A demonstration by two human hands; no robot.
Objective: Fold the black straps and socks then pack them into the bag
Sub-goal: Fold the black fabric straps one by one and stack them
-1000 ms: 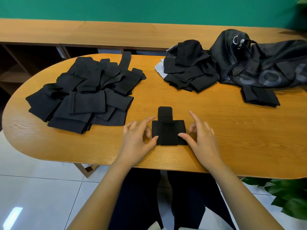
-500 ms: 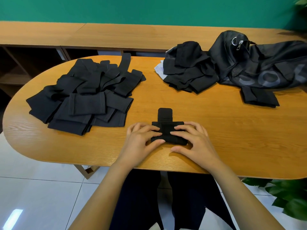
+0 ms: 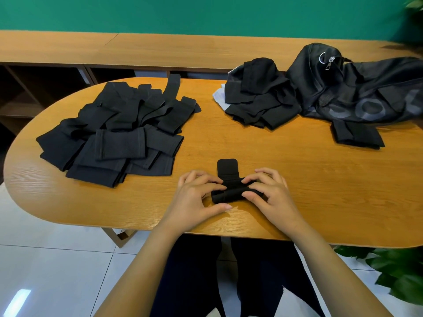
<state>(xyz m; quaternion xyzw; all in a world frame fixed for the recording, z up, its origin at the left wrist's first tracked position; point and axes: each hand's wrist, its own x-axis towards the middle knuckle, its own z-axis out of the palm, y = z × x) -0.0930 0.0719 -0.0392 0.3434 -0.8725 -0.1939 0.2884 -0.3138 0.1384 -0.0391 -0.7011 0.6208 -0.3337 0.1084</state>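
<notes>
- Strap [image 3: 229,186] lies half rolled near the surface [image 3: 297,179] front edge, tab pointing away from you.
- Your left hand [image 3: 194,197] fingers curl over its left end; your right hand [image 3: 272,195] fingers pinch its right end.
- Loose strap pile [image 3: 119,133] sits back left; socks [image 3: 258,99] touch the bag [image 3: 366,92] back right.

The oval table [image 3: 286,161] is showing warm wood grain under a smooth, faintly satin finish. The strap [image 3: 229,179] at lower centre is looking like matt black woven cloth, as are the strap pile [image 3: 119,133] at left and the softer-looking socks [image 3: 261,99] at upper right. The bag [image 3: 357,94] is giving off a slight synthetic sheen, its zip pull [image 3: 329,62] glinting like metal. The floor tiles [image 3: 45,259] are gleaming glossy white.
</notes>
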